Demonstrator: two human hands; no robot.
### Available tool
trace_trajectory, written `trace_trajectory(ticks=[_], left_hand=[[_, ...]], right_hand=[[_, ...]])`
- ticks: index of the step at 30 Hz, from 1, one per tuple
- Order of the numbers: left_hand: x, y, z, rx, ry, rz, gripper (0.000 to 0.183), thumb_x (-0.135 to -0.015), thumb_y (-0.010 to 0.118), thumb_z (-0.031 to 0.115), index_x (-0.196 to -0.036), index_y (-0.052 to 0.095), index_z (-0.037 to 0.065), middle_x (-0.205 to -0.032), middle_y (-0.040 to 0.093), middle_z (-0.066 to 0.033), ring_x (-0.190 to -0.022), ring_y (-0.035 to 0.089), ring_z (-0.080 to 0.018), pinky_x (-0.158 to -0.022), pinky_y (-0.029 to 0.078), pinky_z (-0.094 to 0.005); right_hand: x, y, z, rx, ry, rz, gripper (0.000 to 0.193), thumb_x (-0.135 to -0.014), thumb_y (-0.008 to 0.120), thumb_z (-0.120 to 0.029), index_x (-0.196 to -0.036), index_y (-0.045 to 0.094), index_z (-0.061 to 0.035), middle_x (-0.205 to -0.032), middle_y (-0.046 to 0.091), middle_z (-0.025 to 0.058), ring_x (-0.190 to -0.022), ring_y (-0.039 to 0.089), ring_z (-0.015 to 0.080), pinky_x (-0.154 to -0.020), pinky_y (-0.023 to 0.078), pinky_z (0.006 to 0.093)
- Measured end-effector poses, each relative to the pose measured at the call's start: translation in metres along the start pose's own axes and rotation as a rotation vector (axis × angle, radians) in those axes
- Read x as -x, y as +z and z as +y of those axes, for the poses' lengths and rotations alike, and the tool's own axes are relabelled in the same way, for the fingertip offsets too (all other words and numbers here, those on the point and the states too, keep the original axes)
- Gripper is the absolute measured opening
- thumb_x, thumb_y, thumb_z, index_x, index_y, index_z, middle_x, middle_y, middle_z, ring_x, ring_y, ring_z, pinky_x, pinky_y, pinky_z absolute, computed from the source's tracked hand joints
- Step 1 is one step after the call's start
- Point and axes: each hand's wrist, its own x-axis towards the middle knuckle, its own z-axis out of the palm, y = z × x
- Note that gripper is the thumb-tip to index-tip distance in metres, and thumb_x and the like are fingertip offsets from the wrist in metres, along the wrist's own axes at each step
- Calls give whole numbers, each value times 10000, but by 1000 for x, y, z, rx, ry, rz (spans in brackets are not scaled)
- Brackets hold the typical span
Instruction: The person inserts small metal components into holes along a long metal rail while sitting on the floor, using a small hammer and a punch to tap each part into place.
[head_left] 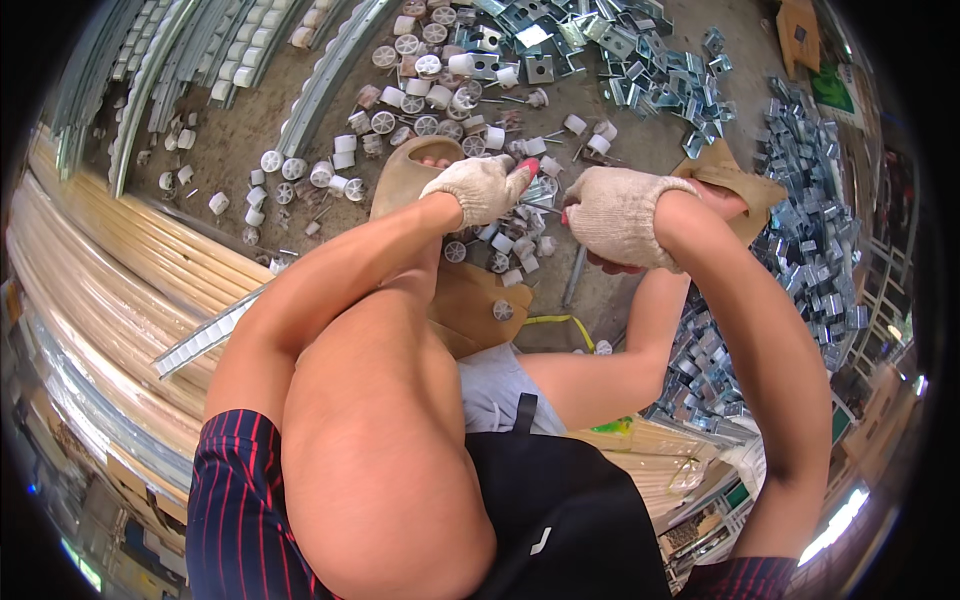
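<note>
My left hand (485, 188), in a knitted beige glove with bare fingertips, is closed in a pinch above a pile of white wheels. What it pinches is too small to name. To its right, my right hand (620, 215), in a like glove, is curled into a fist with its back up. A thin metal rod (541, 207) sticks out of that fist toward the left hand; its far end is hard to make out. Beneath and behind both hands lie spoked white plastic wheels (427, 65) and white rollers (345, 150), some with metal pins.
Shiny metal brackets (620, 45) are heaped at the far right, with more bracket pieces (815, 220) down the right side. Metal roller tracks (325, 75) lie at the far left. Long wrapped tubes (110, 270) run along the left. My bent legs frame the work spot.
</note>
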Motion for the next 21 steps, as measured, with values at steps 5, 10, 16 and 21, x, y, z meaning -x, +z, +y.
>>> trace_trajectory(ticks=[5,10,16,21], left_hand=[[10,-1,2,-23,65,132,675,-1089,344,593,-1257,647,13,-1196,708,-305,-1194,655,-460,-1050,476,-529],[9,-3,6,-37,49,100,669,-1092,344,586,-1263,646,14,-1189,714,-298,-1177,665,-457,-1028,492,-528],[14,-9,10,-47,70,68,691,-1090,337,592,-1291,642,5,-1207,703,-309,-1182,663,-461,-1033,494,-525],[10,-2,4,-13,45,111,725,-1076,353,617,-1302,639,-10,-1231,692,-318,-1185,662,-471,-1038,495,-530]], right_hand=[[15,2,-28,-218,192,105,298,-1015,482,-200,-1065,678,19,-780,698,167,-694,689,293,-661,564,422],[3,19,3,24,66,239,347,-1007,493,-205,-1186,684,22,-887,734,225,-830,720,374,-818,567,449],[2,107,30,-290,-136,673,389,-1007,524,-203,-1292,664,22,-1030,709,307,-1017,677,485,-920,532,522],[-3,151,21,-387,-67,758,389,-1021,523,-190,-1332,620,24,-994,696,324,-974,667,506,-885,521,559]])
